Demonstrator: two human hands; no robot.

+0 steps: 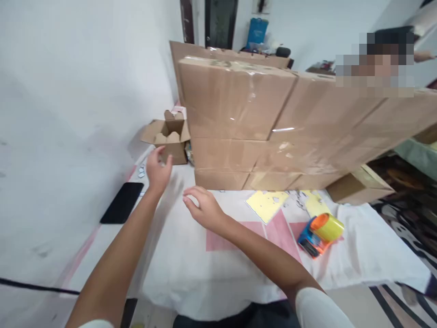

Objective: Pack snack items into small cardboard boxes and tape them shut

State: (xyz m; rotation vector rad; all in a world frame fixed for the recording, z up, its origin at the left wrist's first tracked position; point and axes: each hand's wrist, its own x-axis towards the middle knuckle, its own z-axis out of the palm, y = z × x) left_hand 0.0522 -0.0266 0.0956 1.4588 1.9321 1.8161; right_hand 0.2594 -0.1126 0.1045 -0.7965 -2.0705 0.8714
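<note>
My left hand [159, 171] is raised at the near side of a small open cardboard box [175, 153], its thumb and fingers apart with nothing between them. Whether it touches the box I cannot tell. Over the white cloth, my right hand [204, 208] has its fingers curved and a gap between thumb and forefinger; no object shows in it. Beyond both hands stands a wall of stacked, taped cardboard boxes [235, 105]. The small box, flaps spread, sits left of this stack.
A tape dispenser with yellow tape [321, 232] lies at the right on the cloth-covered table [180, 273]. Yellow patterned patches [266, 204] show by the stack's foot. A black phone-like slab [122, 203] lies at the left wall. Another open box [358, 184] and a person are at the right.
</note>
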